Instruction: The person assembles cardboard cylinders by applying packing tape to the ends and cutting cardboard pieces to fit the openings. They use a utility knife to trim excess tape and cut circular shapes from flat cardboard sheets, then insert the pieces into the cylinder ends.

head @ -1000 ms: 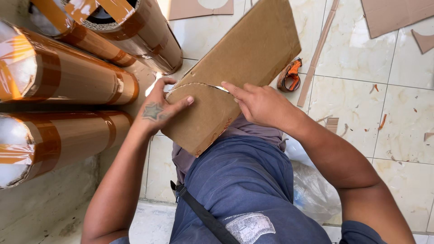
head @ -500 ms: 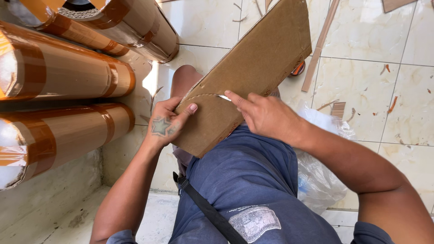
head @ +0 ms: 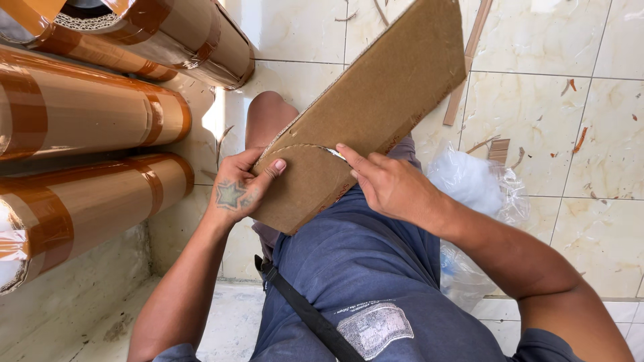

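Head view: our left hand (head: pixel 241 191) grips the cardboard sheet (head: pixel 376 107); our right hand (head: pixel 389 188), closed on a blade (head: pixel 333 153), cuts a curve needing steady following.

Cardboard sheet (head: pixel 376 100) rests slanted across the person's lap, lower end near the left knee. Left hand (head: pixel 241 191) grips its lower left edge; right hand (head: pixel 389 188) lies on its right side, at a curved cut. Stacked cardboard tubes (head: pixel 87 121) lie left of the legs. Plastic bag (head: pixel 476 188) sits on the floor to the right, behind the right forearm. Cardboard strip (head: pixel 469 60) lies on the floor beyond the sheet's far right edge.
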